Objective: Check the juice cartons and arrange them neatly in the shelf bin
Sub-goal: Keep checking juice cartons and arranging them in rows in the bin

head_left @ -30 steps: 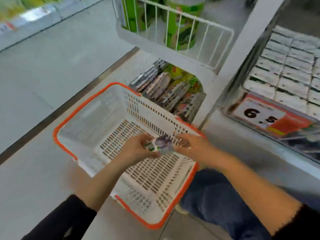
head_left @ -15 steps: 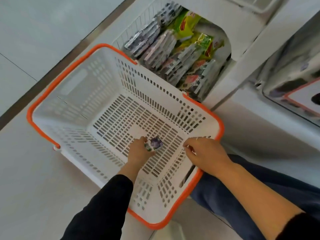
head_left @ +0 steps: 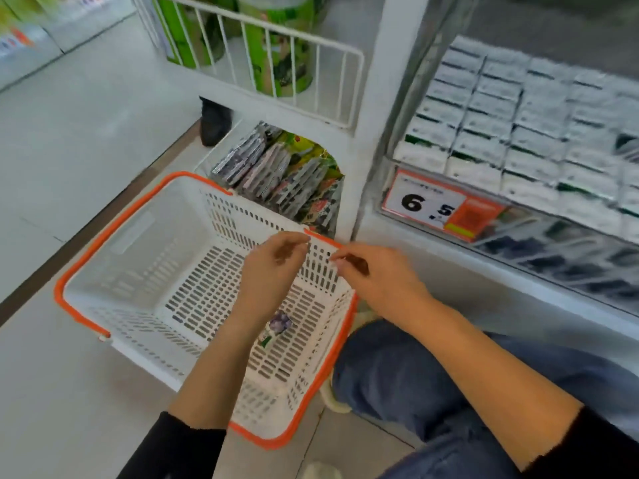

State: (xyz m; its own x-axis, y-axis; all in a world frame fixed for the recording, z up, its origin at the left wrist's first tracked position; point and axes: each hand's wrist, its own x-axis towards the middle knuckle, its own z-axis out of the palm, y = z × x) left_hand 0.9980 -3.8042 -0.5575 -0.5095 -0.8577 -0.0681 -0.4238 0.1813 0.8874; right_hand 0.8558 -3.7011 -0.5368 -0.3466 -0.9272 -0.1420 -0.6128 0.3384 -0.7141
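Carton [head_left: 279,324] lies flat on the basket [head_left: 114,223] floor, long axis slanting toward the near rim, below and behind the left hand [head_left: 273,267]. Both hands hover empty, fingers loosely curled; the right hand [head_left: 375,276] is farther, near the bin [head_left: 287,174].

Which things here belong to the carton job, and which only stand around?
Job: small purple carton lying in the basket; cartons in the low shelf bin; left hand; right hand, both empty.
Around: green canisters, price tag, white boxes.

Pale floor [head_left: 86,140] — white, orange-rimmed basket [head_left: 114,216] on it.
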